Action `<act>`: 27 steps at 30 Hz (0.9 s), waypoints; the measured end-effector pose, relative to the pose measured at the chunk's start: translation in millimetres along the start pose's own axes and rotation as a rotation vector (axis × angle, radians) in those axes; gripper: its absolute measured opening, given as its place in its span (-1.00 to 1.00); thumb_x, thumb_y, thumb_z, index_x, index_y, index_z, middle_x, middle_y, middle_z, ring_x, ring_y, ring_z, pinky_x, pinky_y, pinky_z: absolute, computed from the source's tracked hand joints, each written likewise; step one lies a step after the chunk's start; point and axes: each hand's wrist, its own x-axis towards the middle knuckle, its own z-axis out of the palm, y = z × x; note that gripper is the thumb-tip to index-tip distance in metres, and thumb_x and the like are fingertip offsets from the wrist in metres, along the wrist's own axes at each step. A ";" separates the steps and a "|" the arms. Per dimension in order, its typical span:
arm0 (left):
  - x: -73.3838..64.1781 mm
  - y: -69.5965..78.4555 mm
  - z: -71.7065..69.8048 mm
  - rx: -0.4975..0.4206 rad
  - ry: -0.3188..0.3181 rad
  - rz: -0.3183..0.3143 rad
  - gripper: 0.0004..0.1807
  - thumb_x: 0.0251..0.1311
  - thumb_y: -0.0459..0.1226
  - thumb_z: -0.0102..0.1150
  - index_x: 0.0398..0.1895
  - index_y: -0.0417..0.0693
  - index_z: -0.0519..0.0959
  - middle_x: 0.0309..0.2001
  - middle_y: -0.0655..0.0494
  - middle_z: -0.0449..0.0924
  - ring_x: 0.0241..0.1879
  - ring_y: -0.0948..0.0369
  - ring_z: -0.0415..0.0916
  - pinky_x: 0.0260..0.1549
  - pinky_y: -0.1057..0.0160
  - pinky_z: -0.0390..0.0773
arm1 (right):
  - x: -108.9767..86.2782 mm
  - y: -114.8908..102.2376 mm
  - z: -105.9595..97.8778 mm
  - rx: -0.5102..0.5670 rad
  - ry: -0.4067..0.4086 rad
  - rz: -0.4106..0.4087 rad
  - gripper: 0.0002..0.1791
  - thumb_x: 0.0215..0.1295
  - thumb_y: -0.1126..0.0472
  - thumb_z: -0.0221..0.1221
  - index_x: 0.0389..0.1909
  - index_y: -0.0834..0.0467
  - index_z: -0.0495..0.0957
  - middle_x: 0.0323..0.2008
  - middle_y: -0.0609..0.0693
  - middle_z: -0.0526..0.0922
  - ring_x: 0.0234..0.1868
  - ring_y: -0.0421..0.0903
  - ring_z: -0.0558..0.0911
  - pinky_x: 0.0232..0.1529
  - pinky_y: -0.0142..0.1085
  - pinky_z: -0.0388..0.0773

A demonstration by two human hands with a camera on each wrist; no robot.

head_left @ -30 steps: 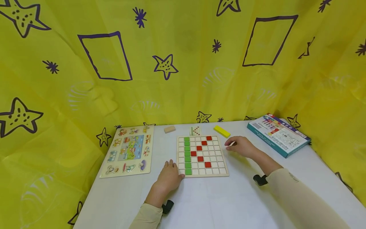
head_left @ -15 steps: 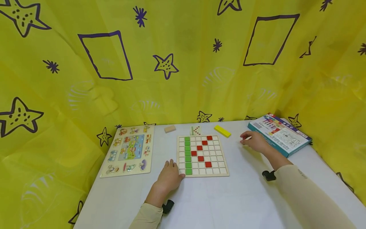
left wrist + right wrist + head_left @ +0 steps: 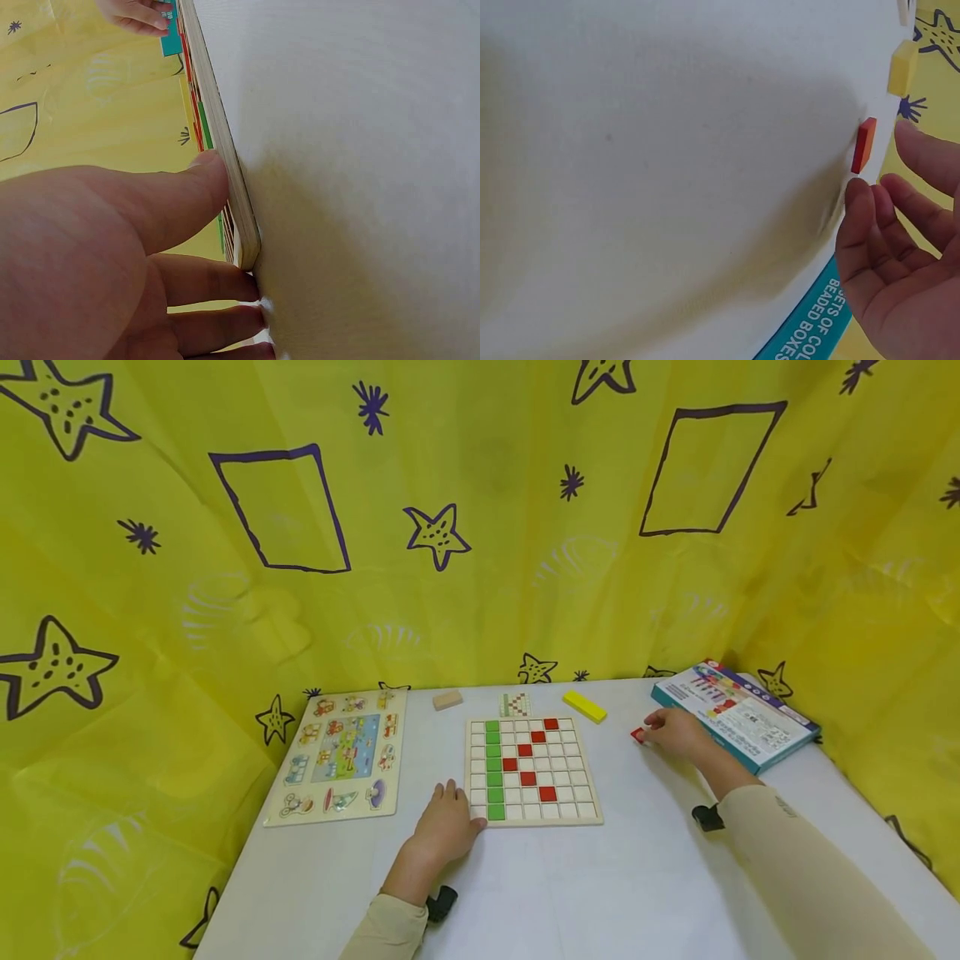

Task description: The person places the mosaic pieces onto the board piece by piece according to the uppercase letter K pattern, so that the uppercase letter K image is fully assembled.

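Observation:
At the near left corner of a wooden grid board [image 3: 525,823] rests my left hand [image 3: 444,827]. Its thumb [image 3: 202,184] lies along the board's near edge, while the straight fingers reach past the corner with their tips on the table. White squares fill the grid, with a green column and several red squares in diagonals. On the right, my right hand [image 3: 672,732] hovers low by a small red tile [image 3: 637,735]. In the right wrist view, the red tile [image 3: 864,145] stands clear of the thumb [image 3: 928,156], just beyond loosely bent fingertips.
Behind the board lie a small pattern card [image 3: 514,704], a yellow block [image 3: 585,707] and a plain wooden block [image 3: 447,700]. A picture puzzle board [image 3: 300,760] is at the left. A teal-edged box [image 3: 738,714] sits at the right. Yellow curtain [image 3: 487,610] backs the white table.
My right hand has moved right, away from the grid board toward the box, then dipped slightly. A red tile now shows at its fingertips. My left hand has stayed at the board's corner.

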 end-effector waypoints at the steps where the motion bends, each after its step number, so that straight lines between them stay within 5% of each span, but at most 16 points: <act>1: -0.2 0.1 0.0 -0.001 -0.001 0.001 -0.23 0.37 -0.03 0.22 0.34 -0.55 0.32 0.41 -0.44 0.22 0.43 -0.30 0.14 0.34 -0.12 0.32 | 1.3 1.4 1.3 -0.011 -0.002 0.004 -0.49 0.39 0.10 0.25 0.10 0.47 0.52 -0.11 0.29 0.62 -0.15 0.11 0.53 -0.13 -0.12 0.52; 19: -0.3 1.3 -0.8 -0.001 -0.003 -0.004 -0.23 0.37 -0.03 0.22 0.34 -0.55 0.33 0.41 -0.43 0.22 0.44 -0.29 0.13 0.37 -0.11 0.27 | 6.6 -1.2 8.7 0.034 -0.021 0.039 -0.63 0.32 0.24 0.30 0.00 0.44 0.54 -0.19 0.24 0.60 -0.18 0.13 0.51 -0.16 -0.16 0.52; 27: -1.2 1.8 -2.8 0.003 -0.004 0.001 -0.23 0.37 -0.04 0.21 0.33 -0.56 0.33 0.40 -0.44 0.23 0.43 -0.30 0.14 0.36 -0.11 0.29 | 3.3 1.6 13.2 0.060 0.051 0.020 -0.73 0.35 0.31 0.26 -0.04 0.41 0.56 -0.18 0.26 0.61 -0.18 0.14 0.51 -0.17 -0.16 0.52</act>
